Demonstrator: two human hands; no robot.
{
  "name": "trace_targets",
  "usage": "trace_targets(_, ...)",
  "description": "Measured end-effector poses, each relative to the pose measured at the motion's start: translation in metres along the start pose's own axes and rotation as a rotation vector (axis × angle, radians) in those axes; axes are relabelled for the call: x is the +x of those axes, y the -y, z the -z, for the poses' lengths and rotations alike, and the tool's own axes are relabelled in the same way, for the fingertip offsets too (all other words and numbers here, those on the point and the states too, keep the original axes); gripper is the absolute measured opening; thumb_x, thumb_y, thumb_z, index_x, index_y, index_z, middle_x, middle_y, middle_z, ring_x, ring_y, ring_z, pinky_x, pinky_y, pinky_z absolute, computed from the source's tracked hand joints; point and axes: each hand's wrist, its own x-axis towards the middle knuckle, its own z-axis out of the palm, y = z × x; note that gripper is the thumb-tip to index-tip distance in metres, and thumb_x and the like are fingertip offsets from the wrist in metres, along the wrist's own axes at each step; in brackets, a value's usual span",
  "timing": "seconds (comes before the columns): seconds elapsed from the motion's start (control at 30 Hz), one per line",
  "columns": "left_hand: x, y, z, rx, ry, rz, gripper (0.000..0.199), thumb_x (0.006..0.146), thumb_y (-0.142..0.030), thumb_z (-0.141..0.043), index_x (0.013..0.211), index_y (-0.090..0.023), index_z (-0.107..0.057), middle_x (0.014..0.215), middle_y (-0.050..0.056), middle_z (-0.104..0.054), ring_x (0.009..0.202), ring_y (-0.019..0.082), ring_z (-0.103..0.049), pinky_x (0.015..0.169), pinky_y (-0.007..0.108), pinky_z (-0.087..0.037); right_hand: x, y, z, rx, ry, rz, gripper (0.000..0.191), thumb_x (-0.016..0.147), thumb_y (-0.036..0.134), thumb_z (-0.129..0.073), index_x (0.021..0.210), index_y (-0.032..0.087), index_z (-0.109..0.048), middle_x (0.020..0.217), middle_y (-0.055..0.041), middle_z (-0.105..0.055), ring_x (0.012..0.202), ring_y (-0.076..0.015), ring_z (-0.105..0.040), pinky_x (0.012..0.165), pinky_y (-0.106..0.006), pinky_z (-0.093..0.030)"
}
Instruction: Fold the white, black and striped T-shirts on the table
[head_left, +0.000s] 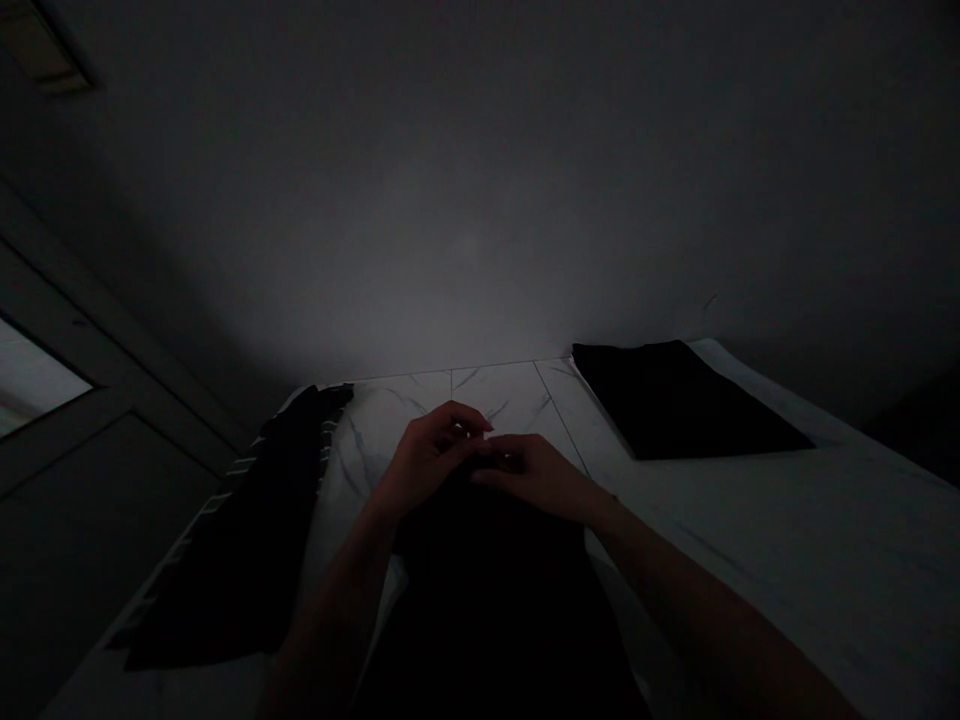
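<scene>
Black garment [487, 610], long axis pointing forward; left hand [427, 465], right hand [532, 475], fingers [469, 425] together at far end.

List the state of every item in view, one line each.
left hand: raised, fingers curled toward the right hand
right hand: raised, fingertips meeting the left hand's; any grip too dark to tell
black cloth: lying under the hands, folds lost in shadow
striped-edge dark garment: lying flat at left
black folded cloth: lying flat, folded, at right
</scene>
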Motion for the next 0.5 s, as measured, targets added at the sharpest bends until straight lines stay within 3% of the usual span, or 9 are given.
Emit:
trace_targets(0.07, 0.0, -0.001, 0.005, 0.037, 0.059, 0.012, 0.019, 0.081, -0.031, -0.067, 0.097, -0.021, -0.067, 0.086, 0.001, -0.067, 0.062, 0.01, -0.057, 0.058, 0.021, -0.048, 0.003, -0.002, -0.001, -0.027, -0.034, 0.022, 0.016, 0.081, 0.037, -0.067, 0.088, 0.025, -0.074, 0.068, 0.0015, -0.062, 0.061, -0.0147, -0.052, 0.057, -0.027, -0.039)
trace_targets(0.17, 0.002, 0.001, 0.016, 0.166, 0.068, 0.019, 0.028, 0.079, -0.024, -0.069, 0.107, -0.023, -0.066, 0.09, 0.0, -0.066, 0.059, 0.008, -0.052, 0.056, 0.02, -0.045, 0.004, -0.004, 0.013, -0.168, -0.185, 0.093, 0.009, 0.079, 0.032, -0.069, 0.082, 0.026, -0.074, 0.069, 0.0006, -0.063, 0.063, -0.0153, -0.052, 0.059, -0.028, -0.039)
trace_targets(0.27, 0.005, 0.006, 0.021, 0.317, 0.034, -0.001, 0.016, 0.08, -0.019, -0.065, 0.095, -0.023, -0.07, 0.086, 0.0, -0.066, 0.067, 0.011, -0.056, 0.064, 0.022, -0.046, 0.002, -0.004, 0.026, -0.287, -0.3, 0.165, 0.011, 0.081, 0.025, -0.065, 0.082, 0.028, -0.076, 0.07, 0.0005, -0.061, 0.062, -0.0153, -0.052, 0.061, -0.028, -0.039)
trace_targets(0.4, 0.005, 0.009, 0.018, 0.399, 0.076, -0.041, 0.011, 0.081, -0.014, -0.06, 0.083, -0.022, -0.067, 0.083, 0.0, -0.065, 0.075, 0.014, -0.059, 0.071, 0.026, -0.047, 0.001, -0.002, 0.025, -0.332, -0.308, 0.202, 0.02, 0.081, 0.017, -0.061, 0.084, 0.029, -0.076, 0.071, 0.0011, -0.061, 0.061, -0.0142, -0.052, 0.061, -0.027, -0.039)
trace_targets(0.5, 0.005, 0.009, 0.017, 0.461, 0.079, -0.06, 0.014, 0.081, -0.012, -0.056, 0.085, -0.023, -0.063, 0.084, 0.0, -0.065, 0.078, 0.015, -0.059, 0.075, 0.028, -0.047, 0.003, -0.003, 0.024, -0.373, -0.274, 0.182, 0.014, 0.082, 0.02, -0.064, 0.085, 0.028, -0.075, 0.073, 0.0009, -0.061, 0.062, -0.0146, -0.053, 0.062, -0.028, -0.04)
